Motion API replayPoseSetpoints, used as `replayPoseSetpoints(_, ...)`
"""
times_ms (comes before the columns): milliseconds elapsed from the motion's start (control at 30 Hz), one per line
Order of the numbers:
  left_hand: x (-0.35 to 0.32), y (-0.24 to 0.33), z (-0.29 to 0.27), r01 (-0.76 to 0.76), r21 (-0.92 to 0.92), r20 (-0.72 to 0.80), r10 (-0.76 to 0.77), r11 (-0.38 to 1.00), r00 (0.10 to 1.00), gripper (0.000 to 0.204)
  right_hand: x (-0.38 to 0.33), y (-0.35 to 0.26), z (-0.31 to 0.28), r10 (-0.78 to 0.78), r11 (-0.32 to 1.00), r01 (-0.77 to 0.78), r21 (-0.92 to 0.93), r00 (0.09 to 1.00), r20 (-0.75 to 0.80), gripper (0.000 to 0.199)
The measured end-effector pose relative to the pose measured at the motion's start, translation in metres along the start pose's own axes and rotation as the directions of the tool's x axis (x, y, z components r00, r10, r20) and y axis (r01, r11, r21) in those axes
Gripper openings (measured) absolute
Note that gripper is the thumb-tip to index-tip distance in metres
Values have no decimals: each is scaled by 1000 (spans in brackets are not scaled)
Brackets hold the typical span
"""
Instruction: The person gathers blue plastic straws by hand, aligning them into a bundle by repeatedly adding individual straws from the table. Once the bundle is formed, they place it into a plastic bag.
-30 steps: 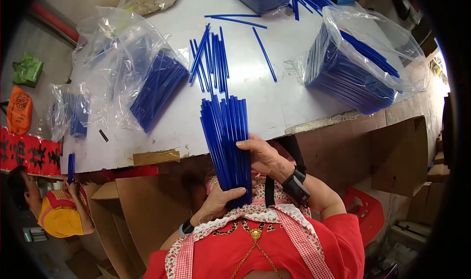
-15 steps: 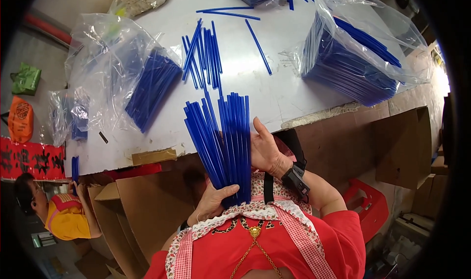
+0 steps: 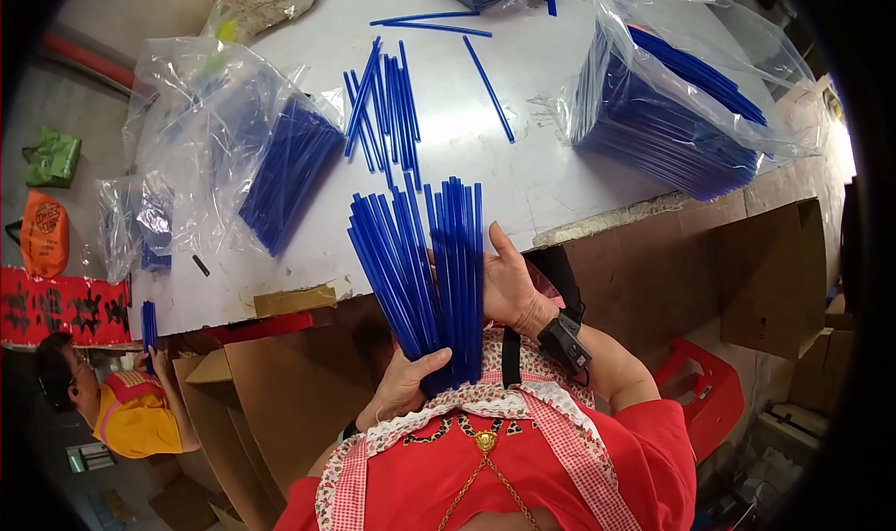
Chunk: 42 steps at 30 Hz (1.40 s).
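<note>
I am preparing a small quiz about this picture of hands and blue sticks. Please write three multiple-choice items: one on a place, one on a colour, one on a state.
1. Where is the left hand on the bundle of thin blue plastic sticks?
A. at its lower end
B. at its top
C. not touching it

2. What colour are the loose sticks lying on the white table?
A. red
B. blue
C. green

3. How does the held bundle stand?
A. lying flat on the table
B. inside a closed bag
C. upright, fanned out at the top

Answers: 1 A, the fingers wrap the bottom; 2 B, they match the bundle; 3 C, the right hand steadies its side.
</note>
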<state>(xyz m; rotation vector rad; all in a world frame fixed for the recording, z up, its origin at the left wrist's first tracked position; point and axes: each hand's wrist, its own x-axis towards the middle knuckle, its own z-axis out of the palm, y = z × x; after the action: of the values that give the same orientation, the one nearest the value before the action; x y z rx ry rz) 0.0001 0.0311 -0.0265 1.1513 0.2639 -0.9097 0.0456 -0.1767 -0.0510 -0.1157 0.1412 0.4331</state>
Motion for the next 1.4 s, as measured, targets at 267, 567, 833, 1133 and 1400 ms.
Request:
replayPoseSetpoints(267, -3, 2, 4, 19, -22, 0, -19, 1000, 1000, 50, -2, -2, -3, -11, 1000, 11, 5, 1000, 15, 79)
replayPoseSetpoints(567, -2, 2, 2, 55, -66, -3, -55, 996, 998, 57, -6, -3, -3, -43, 999, 43, -11, 999, -11, 77)
replayPoseSetpoints(833, -3, 5, 5, 31, -52, -40, -34, 998, 999, 58, -9, -4, 1, -66, 997, 65, -37, 998, -17, 73)
replayPoseSetpoints(1133, -4, 6, 6, 22, -40, -26, -23, 999, 999, 57, -9, -5, -3, -75, 997, 75, -32, 997, -3, 67)
replayPoseSetpoints(1400, -4, 5, 10, 0, -76, -38, -3, 997, 999, 52, -14, -5, 0, -65, 995, 62, 84, 997, 38, 55)
